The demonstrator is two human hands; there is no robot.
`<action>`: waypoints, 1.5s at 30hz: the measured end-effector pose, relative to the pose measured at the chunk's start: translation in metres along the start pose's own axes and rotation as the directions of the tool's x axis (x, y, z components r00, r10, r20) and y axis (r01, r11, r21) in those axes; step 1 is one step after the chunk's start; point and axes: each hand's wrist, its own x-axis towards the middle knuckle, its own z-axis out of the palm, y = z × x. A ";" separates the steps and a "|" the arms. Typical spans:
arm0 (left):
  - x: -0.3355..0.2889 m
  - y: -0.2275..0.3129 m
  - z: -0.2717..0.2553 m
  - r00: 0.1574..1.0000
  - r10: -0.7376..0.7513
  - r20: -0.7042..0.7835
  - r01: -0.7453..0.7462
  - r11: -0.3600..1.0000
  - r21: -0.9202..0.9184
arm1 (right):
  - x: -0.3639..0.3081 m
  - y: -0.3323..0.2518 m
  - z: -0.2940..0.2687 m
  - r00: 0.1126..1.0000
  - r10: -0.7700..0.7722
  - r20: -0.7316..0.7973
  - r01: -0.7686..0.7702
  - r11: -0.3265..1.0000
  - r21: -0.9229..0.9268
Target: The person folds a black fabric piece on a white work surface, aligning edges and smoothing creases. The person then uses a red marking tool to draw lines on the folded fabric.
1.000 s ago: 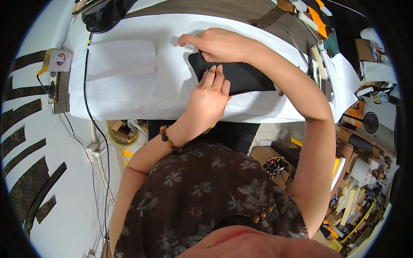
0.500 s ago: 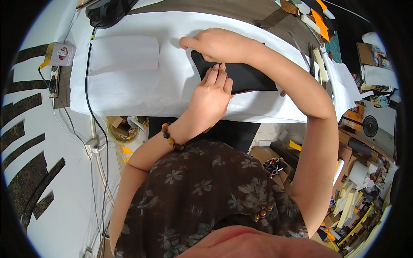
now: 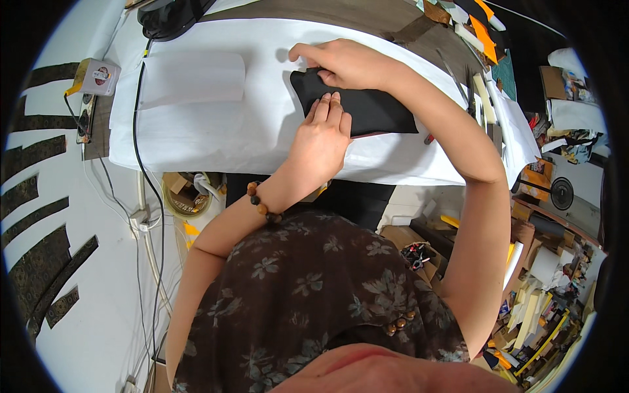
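A black, flat, roughly rectangular piece (image 3: 377,110) that looks like cloth or leather lies on a white sheet; a thin reddish edge shows along its near side. My left hand (image 3: 321,141) rests on its near left part, fingers stretched out and pressed together flat. At the far left edge is my right hand (image 3: 350,64), thumb on top of the black piece and index finger pointing out to the left. Its other fingers are mostly hidden, curled at that edge, where a small bit of the black material stands up.
White paper (image 3: 193,78) lies to the left, beside a black cable (image 3: 136,111). A black device (image 3: 171,19) stands at the far left. Tools and strips (image 3: 481,98) line the right side. Below the table edge stands a bin (image 3: 187,196); boxes and scraps (image 3: 531,314) are piled at right.
My right hand has shifted slightly right and away, uncovering the black piece's far left corner. The left hand stays pressed on the piece almost unmoved.
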 end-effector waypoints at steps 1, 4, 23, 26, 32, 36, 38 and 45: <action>0.001 0.000 -0.001 1.000 -0.002 0.004 0.002 1.000 0.000 | -0.004 0.003 -0.004 1.000 0.011 0.013 -0.011 1.000 0.003; -0.002 0.000 0.000 1.000 -0.003 0.001 0.003 1.000 -0.016 | -0.020 0.011 -0.009 1.000 0.006 0.005 -0.006 0.999 0.038; 0.000 0.002 0.003 0.999 -0.006 -0.034 0.007 0.999 0.041 | -0.050 0.029 -0.022 0.996 0.089 0.001 -0.087 0.980 -0.179; 0.001 0.003 0.004 0.999 -0.006 -0.035 0.008 0.999 0.050 | -0.074 0.056 -0.029 0.980 0.195 -0.027 -0.196 0.958 -0.211; 0.007 0.003 0.005 0.996 0.016 -0.088 -0.010 0.998 0.065 | -0.089 0.067 -0.030 0.952 0.278 -0.132 -0.297 0.940 -0.169; 0.022 -0.010 -0.021 0.988 -0.008 -0.156 -0.016 0.989 -0.150 | -0.102 0.060 -0.023 0.863 0.494 -0.106 -0.485 0.869 0.098; 0.047 -0.029 -0.030 0.966 -0.001 -0.259 -0.038 0.989 -0.146 | -0.112 0.062 -0.016 0.827 0.534 -0.179 -0.491 0.839 0.233; 0.115 -0.095 0.005 0.991 0.043 0.127 -0.007 0.962 -0.274 | -0.133 0.028 0.012 0.563 0.807 -0.176 -0.757 0.590 0.281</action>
